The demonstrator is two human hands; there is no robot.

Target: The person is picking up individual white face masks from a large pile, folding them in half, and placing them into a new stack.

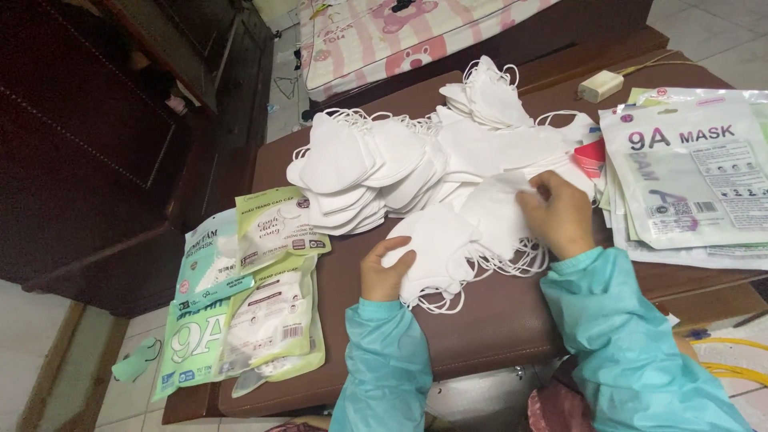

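Observation:
A big heap of white folded face masks (pixel 416 164) with ear loops covers the middle of a brown padded bench (pixel 496 320). My left hand (pixel 386 270) grips the near edge of a small stack of white masks (pixel 436 252) at the front of the heap. My right hand (pixel 560 214) rests on the masks just right of that stack, its fingers pinching the top mask (pixel 500 204). Both arms wear teal sleeves.
Filled green and white mask pouches (pixel 248 312) lie at the bench's left end. Empty printed pouches (pixel 692 172) are stacked at the right. A white power adapter (pixel 600 86) sits at the far edge. One green mask (pixel 136 360) lies on the floor. A pink mattress (pixel 400 32) is behind.

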